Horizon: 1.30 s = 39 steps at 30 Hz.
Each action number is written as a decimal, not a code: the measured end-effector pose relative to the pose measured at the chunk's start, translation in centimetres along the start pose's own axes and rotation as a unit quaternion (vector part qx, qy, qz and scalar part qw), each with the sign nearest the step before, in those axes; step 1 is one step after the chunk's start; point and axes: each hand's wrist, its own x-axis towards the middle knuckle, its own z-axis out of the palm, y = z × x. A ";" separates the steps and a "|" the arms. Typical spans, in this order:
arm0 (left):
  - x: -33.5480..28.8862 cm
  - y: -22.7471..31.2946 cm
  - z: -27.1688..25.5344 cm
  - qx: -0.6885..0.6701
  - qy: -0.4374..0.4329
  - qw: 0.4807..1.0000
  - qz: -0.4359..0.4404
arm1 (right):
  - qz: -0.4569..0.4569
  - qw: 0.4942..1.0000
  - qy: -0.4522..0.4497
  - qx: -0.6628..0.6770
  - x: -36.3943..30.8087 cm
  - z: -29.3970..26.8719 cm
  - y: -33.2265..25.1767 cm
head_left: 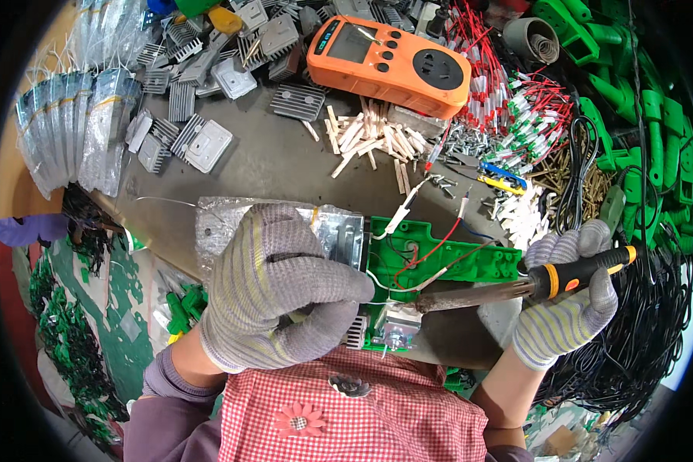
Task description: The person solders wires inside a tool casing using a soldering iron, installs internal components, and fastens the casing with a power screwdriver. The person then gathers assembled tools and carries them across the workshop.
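Note:
My right hand (566, 308), in a striped grey glove, is wrapped round the black and yellow handle of a soldering iron (485, 294). The iron's dark tip points left and meets thin wire beside the green plastic housing (454, 262). Closed in a pinch, my gloved left hand (285, 289) holds a thin strand of solder wire (389, 303) close to the tip; its fingers partly hide the strand. White, red and blue wires run over the open housing. A silvery metal part (345, 237) in clear film lies behind my left hand, against the housing.
An orange meter (389, 65) with a socket stands at the back. Around it lie finned heat sinks (200, 142), white sticks (373, 135) and red-wired parts (477, 85). Green housings (654, 146) and black cables (631, 339) are piled right; bagged strips (77, 131) lie left.

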 end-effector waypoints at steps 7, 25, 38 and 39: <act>-0.5 -0.5 0.4 -0.029 -0.012 0.999 -0.020 | 0.031 0.999 -0.007 -0.011 0.0 0.4 -0.3; 0.5 -0.2 0.8 -0.047 -0.033 0.998 0.003 | 0.009 0.999 -0.034 -0.002 0.3 0.3 0.0; 3.4 0.4 1.1 0.073 0.021 0.997 -0.008 | 0.001 1.000 -0.010 -0.019 -0.1 0.1 0.1; 3.2 0.7 1.8 0.068 0.015 0.995 -0.076 | -0.001 1.000 -0.009 -0.017 -0.1 0.1 0.2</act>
